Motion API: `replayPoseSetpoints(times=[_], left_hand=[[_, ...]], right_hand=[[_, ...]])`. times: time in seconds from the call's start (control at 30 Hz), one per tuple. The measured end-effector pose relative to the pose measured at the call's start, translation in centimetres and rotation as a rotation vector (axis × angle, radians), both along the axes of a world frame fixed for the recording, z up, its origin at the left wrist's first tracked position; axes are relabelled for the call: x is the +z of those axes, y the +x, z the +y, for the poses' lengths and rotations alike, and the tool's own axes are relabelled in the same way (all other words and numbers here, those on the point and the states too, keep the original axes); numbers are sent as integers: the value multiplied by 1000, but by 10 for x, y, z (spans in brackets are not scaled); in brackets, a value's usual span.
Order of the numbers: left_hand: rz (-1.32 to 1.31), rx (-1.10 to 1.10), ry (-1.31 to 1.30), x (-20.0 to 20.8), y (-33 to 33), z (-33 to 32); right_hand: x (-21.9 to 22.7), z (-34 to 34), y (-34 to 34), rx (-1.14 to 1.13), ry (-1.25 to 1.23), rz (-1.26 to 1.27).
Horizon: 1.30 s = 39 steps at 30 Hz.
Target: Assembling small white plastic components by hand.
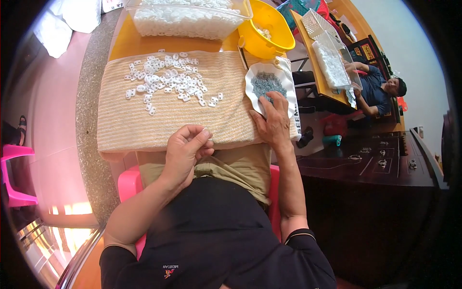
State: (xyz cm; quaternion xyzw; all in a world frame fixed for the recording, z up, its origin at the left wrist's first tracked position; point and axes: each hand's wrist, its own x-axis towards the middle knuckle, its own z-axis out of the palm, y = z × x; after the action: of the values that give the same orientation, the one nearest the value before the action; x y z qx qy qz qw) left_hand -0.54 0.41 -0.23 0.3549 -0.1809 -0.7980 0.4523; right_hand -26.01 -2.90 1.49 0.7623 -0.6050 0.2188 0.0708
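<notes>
My left hand (188, 143) is closed in a pinch near the front edge of the towel-covered table. A sliver of something white shows at its fingertips, much like the small white plastic pieces with two holes (168, 79) strewn over the striped towel (125, 123). My right hand (274, 115) reaches into a white scalloped dish (250, 91) at the right of the towel. Small grey-blue parts (267, 83) fill the dish, and my fingertips are down among them. Whether those fingers hold a part cannot be made out.
A clear bin (192, 30) heaped with white pieces stands at the back, beside a yellow basin (250, 36) with a few bits inside. At right, another person (375, 86) works at a table with a clear container (332, 65). A pink stool (19, 178) stands at left.
</notes>
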Motion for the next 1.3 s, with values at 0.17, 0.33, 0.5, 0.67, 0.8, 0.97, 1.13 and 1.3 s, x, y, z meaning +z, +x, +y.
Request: replayPoseSetpoints(times=[0.17,0.33,0.5,0.67,0.8,0.97,1.13,1.3], left_hand=[[-7,-6,4,1,0,0],[-1,-6,7,2,0,1],[0,-6,4,1,-1,1],[-2,-6,4,1,-1,1],[-7,-1,5,3,-1,1],[-9,-1,4,1,-1,0],[5,-6,0,2,0,0],[14,-1,-2,1,0,1]], right_hand=[[0,-1,-2,16,5,27],[-5,-1,-4,27,-24,15],[-5,1,-3,49,-57,-32],[-9,3,-1,65,-102,-81],[-12,5,3,74,-160,-146],[-18,4,2,73,-193,-158],[-17,5,3,90,-229,-137],[-12,7,6,79,-248,-198]])
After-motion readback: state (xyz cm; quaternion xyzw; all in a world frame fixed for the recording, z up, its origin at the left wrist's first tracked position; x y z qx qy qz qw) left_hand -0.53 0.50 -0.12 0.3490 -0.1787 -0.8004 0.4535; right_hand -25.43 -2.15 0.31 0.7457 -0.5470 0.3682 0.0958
